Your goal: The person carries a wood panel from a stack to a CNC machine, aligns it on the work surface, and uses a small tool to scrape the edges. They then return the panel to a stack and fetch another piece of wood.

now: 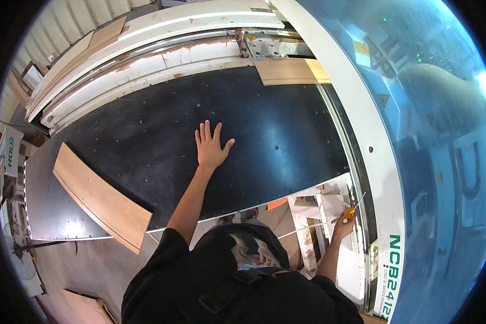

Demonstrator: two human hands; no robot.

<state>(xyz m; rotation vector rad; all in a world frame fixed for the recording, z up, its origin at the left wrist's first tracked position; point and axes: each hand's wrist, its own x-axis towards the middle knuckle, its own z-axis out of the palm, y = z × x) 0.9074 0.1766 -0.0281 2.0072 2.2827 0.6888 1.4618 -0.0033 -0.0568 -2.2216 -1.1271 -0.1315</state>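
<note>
Black shirt (pixel 189 275) at lower centre, I see the left hand (pixel 210 153) spread over the mid-frame black desk (pixel 275 124), the right hand (pixel 343 225) gripping a yellow-handled tool (pixel 351 211), lower right, best guided steadily.

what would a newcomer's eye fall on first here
Probably the broad black tabletop in the middle, with the left hand spread over it. At right, the right hand holds a yellow-handled tool; beyond it, a blue see-through panel fills the right side.
</note>
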